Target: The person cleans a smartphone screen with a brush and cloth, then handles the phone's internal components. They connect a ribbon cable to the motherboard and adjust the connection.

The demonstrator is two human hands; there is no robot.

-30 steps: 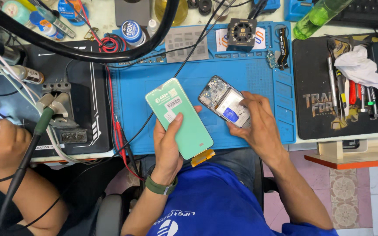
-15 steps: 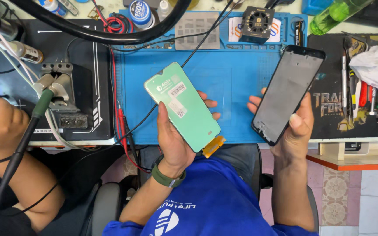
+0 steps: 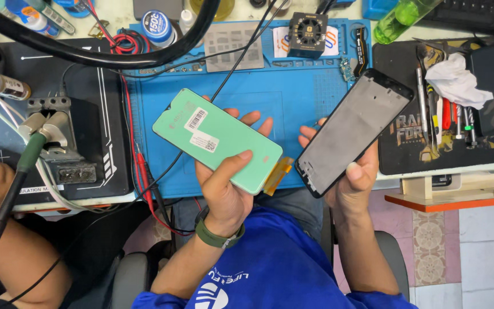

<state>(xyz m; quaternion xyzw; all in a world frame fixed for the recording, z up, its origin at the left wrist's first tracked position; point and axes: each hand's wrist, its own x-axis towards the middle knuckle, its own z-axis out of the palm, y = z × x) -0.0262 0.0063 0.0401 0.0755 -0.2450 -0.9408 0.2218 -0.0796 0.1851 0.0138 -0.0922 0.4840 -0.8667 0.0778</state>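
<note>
Head view: two phone parts held side by side above the blue mat [image 3: 310,91].
Left hand [image 3: 224,189] grasps a green-backed display panel [image 3: 215,140], orange flex tail at its near end; right hand [image 3: 353,177] grips an empty black phone frame [image 3: 353,129]. Judged step: comparing before fitting; next needs aligned edges and a guarded flex. Cluttered worktop: cables, tool tray [image 3: 447,114], another person's arm [image 3: 7,229] at left.

Blue short-sleeved shirt with white lettering — a dark green wristwatch [image 3: 219,234] on the left wrist.
</note>
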